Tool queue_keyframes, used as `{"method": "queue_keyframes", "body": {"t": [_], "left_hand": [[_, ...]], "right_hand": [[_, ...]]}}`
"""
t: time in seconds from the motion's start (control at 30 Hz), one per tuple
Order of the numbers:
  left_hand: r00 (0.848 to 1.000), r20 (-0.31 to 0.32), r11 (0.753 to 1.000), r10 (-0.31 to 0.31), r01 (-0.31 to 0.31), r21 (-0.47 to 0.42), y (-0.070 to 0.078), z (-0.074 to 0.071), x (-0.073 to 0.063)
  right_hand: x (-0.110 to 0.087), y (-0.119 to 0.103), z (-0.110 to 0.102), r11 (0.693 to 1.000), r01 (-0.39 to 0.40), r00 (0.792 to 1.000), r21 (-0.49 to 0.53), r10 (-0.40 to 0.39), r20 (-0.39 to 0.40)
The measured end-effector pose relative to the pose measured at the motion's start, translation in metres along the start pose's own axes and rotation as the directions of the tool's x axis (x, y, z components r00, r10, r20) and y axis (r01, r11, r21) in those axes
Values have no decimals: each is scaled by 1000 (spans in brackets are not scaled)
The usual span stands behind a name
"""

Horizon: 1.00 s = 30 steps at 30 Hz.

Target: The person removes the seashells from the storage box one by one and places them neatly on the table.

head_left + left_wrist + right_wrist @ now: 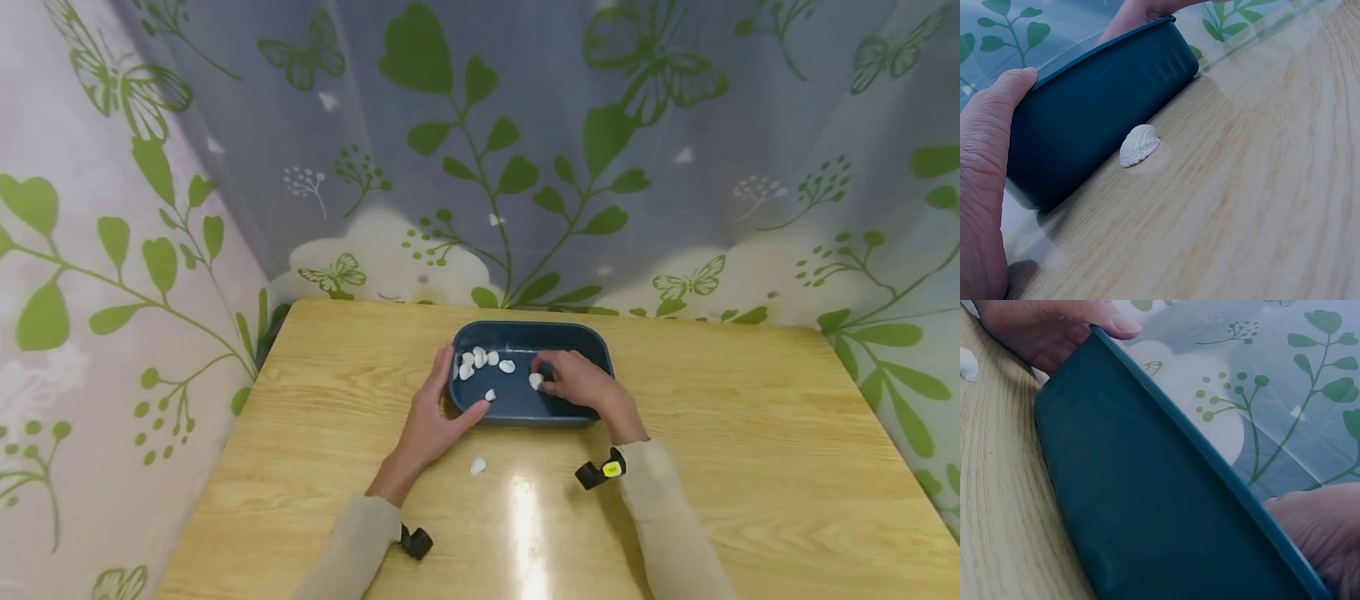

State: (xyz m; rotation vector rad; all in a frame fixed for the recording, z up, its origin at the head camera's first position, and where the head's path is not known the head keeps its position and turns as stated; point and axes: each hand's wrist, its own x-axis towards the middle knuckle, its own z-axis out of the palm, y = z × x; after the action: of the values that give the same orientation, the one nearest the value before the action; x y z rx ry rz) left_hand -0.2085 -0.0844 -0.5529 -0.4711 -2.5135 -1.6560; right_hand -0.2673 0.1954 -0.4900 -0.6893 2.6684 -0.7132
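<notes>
A dark blue rectangular basin (536,414) stands on the table with several small white seashells (480,358) inside, most of them grouped at its left end. My left hand (429,421) holds the basin's left front corner, its thumb at the front rim and its fingers along the left side. Inside the basin, my right hand (581,383) pinches a white seashell (536,381) between thumb and fingers. A ribbed white seashell (1139,145) lies on the table just in front of the basin. In the right wrist view the basin wall hides the right fingertips.
The wooden table (750,467) reaches back to a patterned curtain (525,167) with green leaves and butterflies. More of this cloth hangs along the left side. Each wrist wears a small black camera (416,542).
</notes>
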Motion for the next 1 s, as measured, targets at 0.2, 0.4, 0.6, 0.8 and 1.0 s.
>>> {"method": "queue_keyframes", "body": {"t": [0.2,0.4,0.6,0.8,1.0], "left_hand": [[1000,-5,1000,8,-8,12,-1,0,2],[1000,0,1000,3,-3,8,-2,0,2],[1000,3,1000,1,-1,8,-2,0,1],[1000,5,1000,-8,8,14,-2,0,0],[1000,6,1000,1,-1,7,-4,0,1]], "right_hand": [[2,-1,-1,1000,-11,1000,7,11,-7],[3,0,1,1000,-10,1000,-2,10,-5],[4,1,4,1000,-8,1000,2,8,-11],[4,0,7,1000,19,1000,1,-19,-20],[5,-2,8,999,34,999,7,-34,-21]]}}
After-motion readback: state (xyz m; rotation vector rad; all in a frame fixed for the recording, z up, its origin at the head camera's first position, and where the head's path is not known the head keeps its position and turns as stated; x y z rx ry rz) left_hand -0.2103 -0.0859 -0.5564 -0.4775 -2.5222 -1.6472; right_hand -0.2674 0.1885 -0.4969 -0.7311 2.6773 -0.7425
